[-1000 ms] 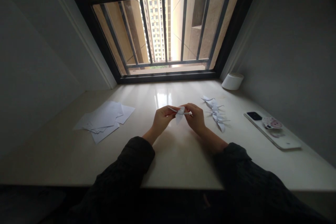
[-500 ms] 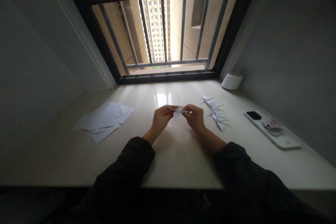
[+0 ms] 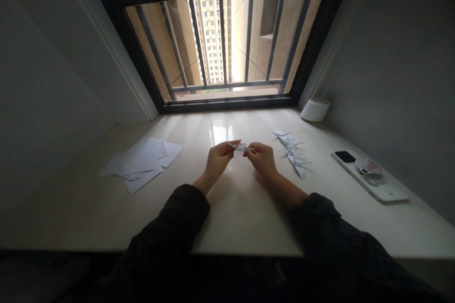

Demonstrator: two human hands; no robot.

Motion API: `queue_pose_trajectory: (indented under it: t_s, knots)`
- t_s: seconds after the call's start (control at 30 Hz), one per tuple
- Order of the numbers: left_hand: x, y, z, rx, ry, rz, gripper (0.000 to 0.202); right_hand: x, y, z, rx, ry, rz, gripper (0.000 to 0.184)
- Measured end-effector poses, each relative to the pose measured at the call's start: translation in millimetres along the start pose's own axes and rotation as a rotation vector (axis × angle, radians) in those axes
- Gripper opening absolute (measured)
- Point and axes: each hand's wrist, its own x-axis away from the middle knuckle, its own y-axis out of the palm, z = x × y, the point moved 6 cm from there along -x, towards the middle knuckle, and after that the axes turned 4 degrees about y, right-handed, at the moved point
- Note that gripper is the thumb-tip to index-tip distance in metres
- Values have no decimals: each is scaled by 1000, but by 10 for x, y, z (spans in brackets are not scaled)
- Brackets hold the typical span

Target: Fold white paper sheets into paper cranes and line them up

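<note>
A small white paper crane (image 3: 241, 148) is held between my two hands over the middle of the pale sill. My left hand (image 3: 218, 160) pinches its left side, where a thin point sticks out past the fingers. On the other side my right hand (image 3: 262, 157) grips it with thumb and fingers, beside another thin point. Part of the crane is hidden behind the fingers. Just right of my right hand, several finished paper cranes (image 3: 293, 156) lie in a row.
White paper sheets (image 3: 140, 158) lie in a loose pile at the left. A white phone (image 3: 369, 177) with a round grip on its back rests at the right. Behind it, a white cylindrical object (image 3: 314, 110) stands near the barred window's frame (image 3: 227, 105).
The crane's upper part looks lower and flatter between my fingers. My right hand has shifted slightly left; my left hand stays almost in place.
</note>
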Motion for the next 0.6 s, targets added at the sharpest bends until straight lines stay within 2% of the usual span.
queue_pose_trajectory:
  t_s: [0.17, 0.27, 0.43, 0.6]
  knots:
    - [-36, -137, 17, 9, 35, 142, 36, 11, 105, 24, 69, 17, -146, 33]
    - [-55, -243, -15, -16, 40, 218, 39, 20, 189, 43, -29, 28, -247, 33]
    - [-32, -280, 32, -280, 91, 235, 33, 45, 341, 49, -429, 156, -430, 51]
    - [14, -208, 134, -517, 151, 200, 30, 61, 317, -43, -492, 220, -409, 43]
